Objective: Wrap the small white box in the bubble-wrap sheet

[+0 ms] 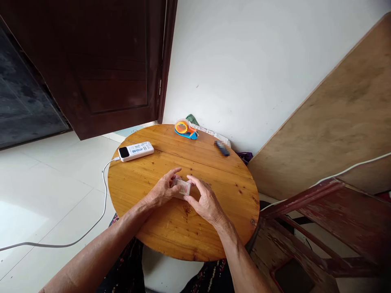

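Note:
A small, flat, clear-looking box point(184, 187) with pale contents and red print is held just above the middle of the round wooden table point(171, 228). My left hand point(166, 188) grips its left end, thumb across the top and forefinger stretched past the far side. At the right end, my right hand point(205, 200) has its thumb on the near corner and its other fingers by the far corner. Fingers hide parts of the box, and its exact contents are too small to read.
On the table stand a white power bank point(137, 151) with a cable point(105, 191) running off left, an orange and blue tape dispenser point(186, 129), and a dark, blurred-out object point(222, 148). A wooden chair point(305, 244) holding a dark phone-like thing point(292, 276) is at right.

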`<state>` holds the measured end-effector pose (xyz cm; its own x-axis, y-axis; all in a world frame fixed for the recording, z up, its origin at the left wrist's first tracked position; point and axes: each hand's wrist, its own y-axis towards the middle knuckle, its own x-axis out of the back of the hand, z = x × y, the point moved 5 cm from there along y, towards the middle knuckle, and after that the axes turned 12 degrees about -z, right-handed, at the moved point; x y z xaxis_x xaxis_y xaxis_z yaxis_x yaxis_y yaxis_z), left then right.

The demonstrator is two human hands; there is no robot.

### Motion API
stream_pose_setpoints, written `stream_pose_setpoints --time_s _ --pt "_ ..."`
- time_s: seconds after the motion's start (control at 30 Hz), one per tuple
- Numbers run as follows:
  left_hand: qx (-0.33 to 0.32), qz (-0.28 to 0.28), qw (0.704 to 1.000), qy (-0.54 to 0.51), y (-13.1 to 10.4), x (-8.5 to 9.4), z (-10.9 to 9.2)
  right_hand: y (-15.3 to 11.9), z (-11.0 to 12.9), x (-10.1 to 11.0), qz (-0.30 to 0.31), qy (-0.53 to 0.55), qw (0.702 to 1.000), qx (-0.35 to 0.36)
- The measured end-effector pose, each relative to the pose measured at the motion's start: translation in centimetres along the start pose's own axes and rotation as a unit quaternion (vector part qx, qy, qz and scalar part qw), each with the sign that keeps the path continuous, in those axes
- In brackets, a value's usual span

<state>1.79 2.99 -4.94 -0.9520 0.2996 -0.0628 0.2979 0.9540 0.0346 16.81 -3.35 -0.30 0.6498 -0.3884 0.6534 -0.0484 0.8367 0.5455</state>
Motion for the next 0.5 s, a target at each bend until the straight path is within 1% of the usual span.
stream_pose_setpoints --time_s 0.17,0.23,0.33,0.43,0.5 --pt "0.008 -0.014 1.000 -0.023 0.0 0.0 -0.2 -0.3 0.4 -0.1 0.003 -0.029 1.000 0.000" --pt "0.011 -0.016 0.999 -0.040 -0.1 0.2 -0.4 -0.5 0.6 0.1 -0.005 -0.045 0.999 0.004" --pt "0.013 -0.028 0.997 -0.064 -0.2 0.7 -0.7 -1.2 1.1 0.9 -0.043 -0.051 0.998 0.021" --pt "-0.001 -0.073 0.995 -0.068 -0.3 1.3 -1.0 -1.6 1.4 1.8 -0.081 -0.044 0.995 0.033" --pt "-0.007 -0.086 0.994 -0.072 -0.2 1.5 -1.0 -1.6 1.4 2.2 -0.095 -0.032 0.995 0.027"
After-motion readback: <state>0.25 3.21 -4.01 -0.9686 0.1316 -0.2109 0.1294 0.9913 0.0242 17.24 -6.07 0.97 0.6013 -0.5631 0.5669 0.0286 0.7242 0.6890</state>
